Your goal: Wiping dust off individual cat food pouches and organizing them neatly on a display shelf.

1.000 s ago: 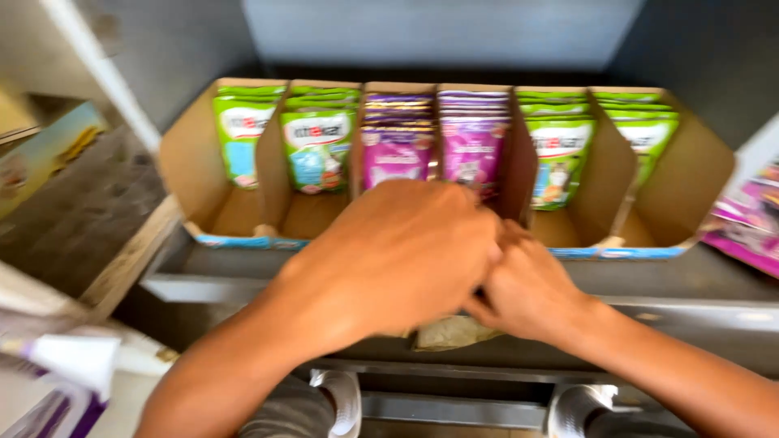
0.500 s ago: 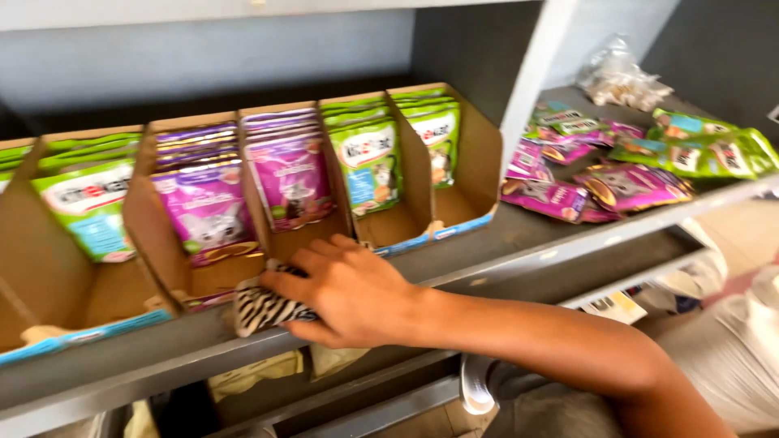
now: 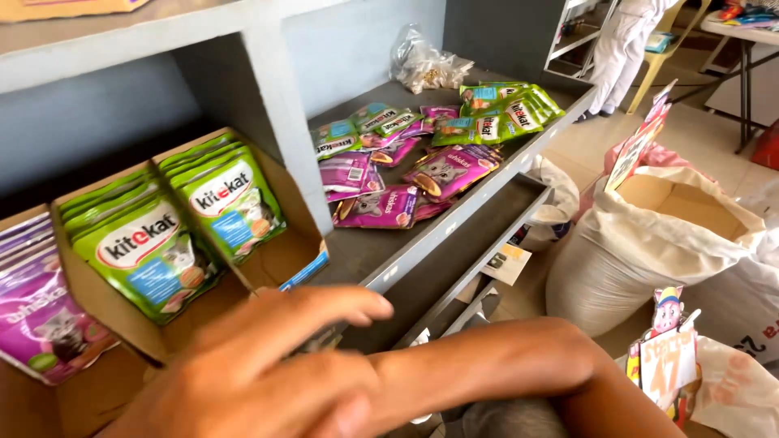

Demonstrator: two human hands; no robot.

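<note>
Left hand [image 3: 268,373] blurry, cut off at the near edge, fingers stretched out close together, pointing right, holding nothing seen. Right hand hidden under it, grip impossible to tell. Just beyond, green pouches [image 3: 154,251] standing tall in a cardboard box [image 3: 284,259], fronts facing near. Bare shelf [image 3: 365,243] right of it.

hand [image 3: 268,373] open | near green pouches [image 3: 154,251] | cardboard tray [image 3: 300,264]
</note>
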